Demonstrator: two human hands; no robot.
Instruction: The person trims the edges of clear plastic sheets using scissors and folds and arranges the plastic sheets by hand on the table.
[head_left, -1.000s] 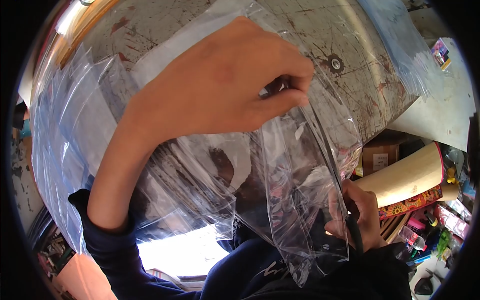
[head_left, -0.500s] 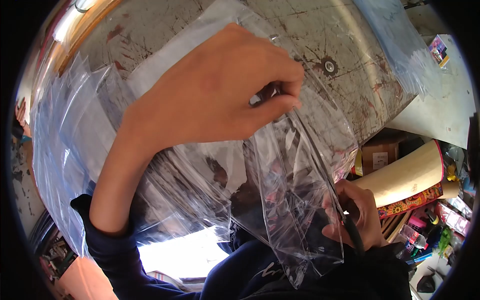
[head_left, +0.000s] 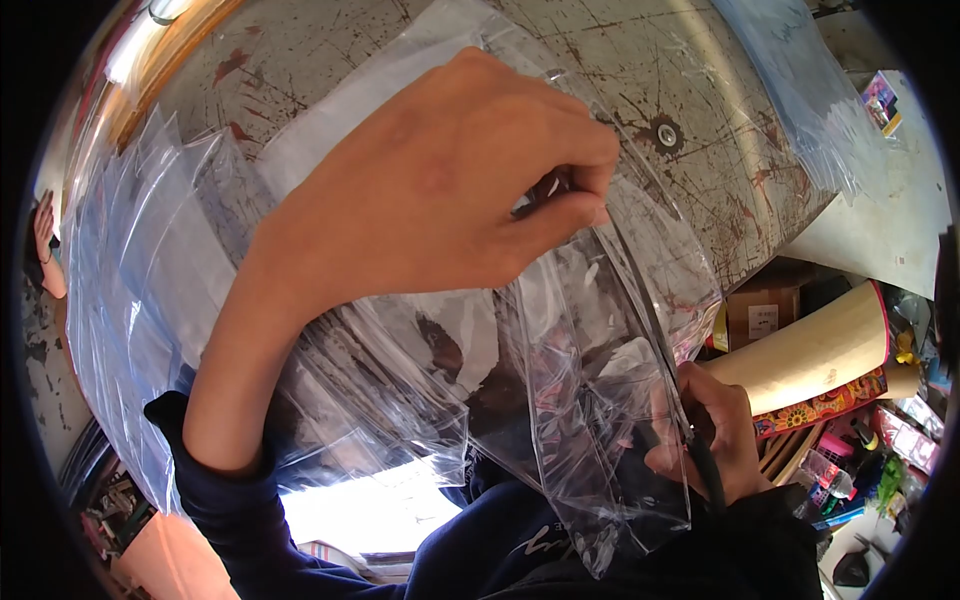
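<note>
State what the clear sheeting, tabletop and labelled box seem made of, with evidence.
Clear sheeting: likely glossy, flexible plastic; it is see-through, with creases and bright glints.
Tabletop: worn, greyish, perhaps painted wood or metal; scratches leave it open.
Labelled box: probably matt cardboard, judging by its dull brown side.

At the left edge, another person's hand (head_left: 44, 222), unseen at first and only partly in view half a second ago, now shows more fully, with some of its forearm (head_left: 52, 278). The wearer's left hand (head_left: 450, 180) has shifted slightly toward the body, its pinching fingertips now a little farther from the bolt (head_left: 667, 135) in the tabletop (head_left: 720, 160). Pale reflections have spread again across the clear plastic (head_left: 600, 440) since the previous picture, brightest near the right hand (head_left: 725, 430). A dark strip (head_left: 648, 436) has appeared above that hand's thumb, seen through the plastic.
</note>
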